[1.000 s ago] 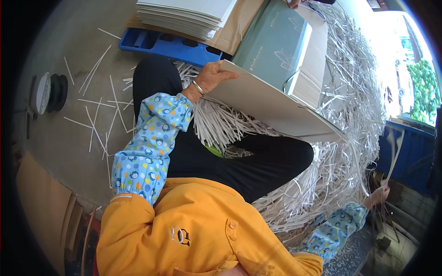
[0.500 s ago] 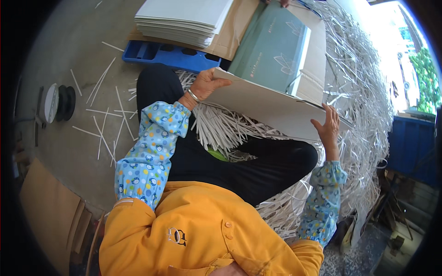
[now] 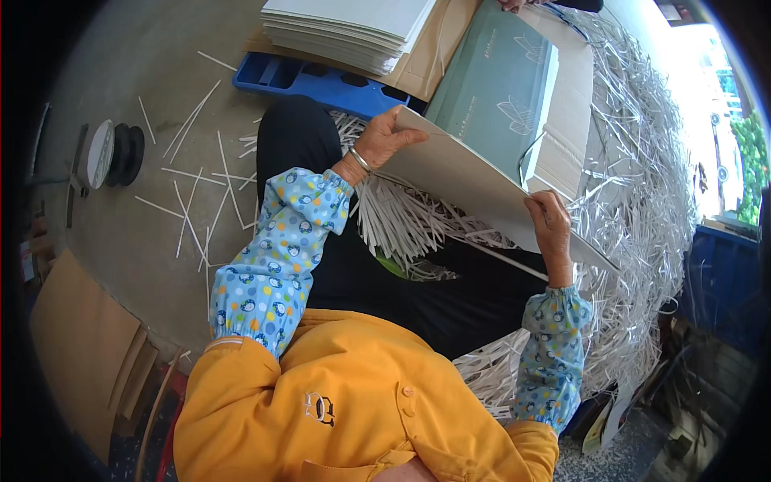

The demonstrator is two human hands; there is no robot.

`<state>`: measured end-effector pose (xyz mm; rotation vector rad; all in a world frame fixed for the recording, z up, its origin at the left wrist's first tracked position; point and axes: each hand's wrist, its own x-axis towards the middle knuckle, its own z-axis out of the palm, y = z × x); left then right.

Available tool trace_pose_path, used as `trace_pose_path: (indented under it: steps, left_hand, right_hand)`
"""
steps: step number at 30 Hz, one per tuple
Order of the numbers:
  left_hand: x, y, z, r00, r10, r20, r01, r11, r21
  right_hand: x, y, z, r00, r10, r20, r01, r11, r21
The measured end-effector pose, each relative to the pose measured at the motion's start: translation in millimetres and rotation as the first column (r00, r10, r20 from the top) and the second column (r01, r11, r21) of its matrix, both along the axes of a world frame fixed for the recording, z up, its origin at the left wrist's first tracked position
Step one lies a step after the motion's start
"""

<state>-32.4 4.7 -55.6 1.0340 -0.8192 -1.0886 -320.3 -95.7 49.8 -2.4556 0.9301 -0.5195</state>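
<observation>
A long pale cardboard sheet (image 3: 470,183) is held tilted above my lap. My left hand (image 3: 385,143) grips its left end, thumb on the near face and fingers behind. My right hand (image 3: 551,229) is closed at the upper edge toward the right end, fingers bent together there. Along the lower edge, a narrow pale strip (image 3: 514,265) runs toward my right wrist; whether it is joined to the sheet is unclear. Just beyond lie grey-green printed sheets (image 3: 486,88) on brown cardboard (image 3: 566,136).
A stack of white boards (image 3: 341,32) stands on a blue pallet (image 3: 313,86). Heaps of shredded strips (image 3: 642,153) lie at the right and under my legs. Loose strips (image 3: 193,209) lie on the floor at left. Another person's hand (image 3: 514,4) shows at the far edge.
My right hand has moved left along the sheet, and its spread fingers have closed at the upper edge. The sheet tilts more steeply down to the right. The whole view has shifted slightly.
</observation>
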Motion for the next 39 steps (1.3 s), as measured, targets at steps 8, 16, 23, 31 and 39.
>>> trace_pose_path:
  steps: [8,16,23,31,39]
  left_hand:
    - [0.1,0.8,1.6,0.997,-0.045,0.061,0.04,0.996,0.079]
    - [0.1,1.8,-0.5,0.996,-0.085,0.028,0.086,0.996,-0.01]
    - [1.9,2.5,-2.7,0.993,-0.11,0.036,0.11,0.994,0.011]
    - [3.9,0.6,-0.9,0.983,-0.094,0.161,0.092,0.996,0.02]
    - [2.5,1.9,4.0,0.995,-0.099,0.026,0.099,0.995,-0.003]
  right_hand:
    - [-18.5,4.5,5.4,0.998,-0.023,-0.058,0.023,1.0,0.003]
    - [-15.2,10.6,21.7,0.983,-0.159,0.093,0.134,0.965,0.227]
    - [-0.2,13.9,38.4,0.989,-0.142,0.052,0.13,0.975,0.18]
    - [-1.1,1.8,30.6,0.993,-0.117,-0.005,0.117,0.988,0.101]
    - [-4.8,0.7,34.4,0.97,-0.24,-0.029,0.241,0.97,0.029]
